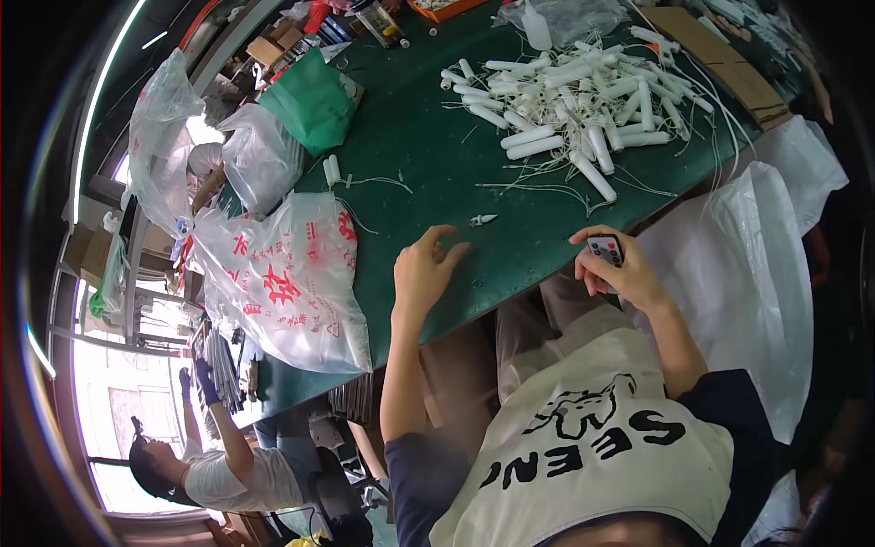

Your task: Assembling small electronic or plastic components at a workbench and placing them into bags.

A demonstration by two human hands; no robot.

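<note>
My left hand (424, 272) rests near the front edge of the green table (410, 109), thumb and fingers apart and nothing between them. Just beyond its fingertips lies a small, pale, pointed piece (483, 220), too small to name. At the table's edge on the right, my right hand (638, 278) grips a small dark remote control (605, 249) with light buttons. Farther back, a big heap of white tubes with thin wires (583, 82) covers the right half of the tabletop. Some wire ends trail toward my right hand.
White plastic bags with red print (301, 310) stand on the left, with a green bag (310, 100) behind them. A short white tube (332, 170) lies beside them. Cardboard (720, 64) and white sheeting (729, 264) are at right. Another person (228, 474) works at far left.
</note>
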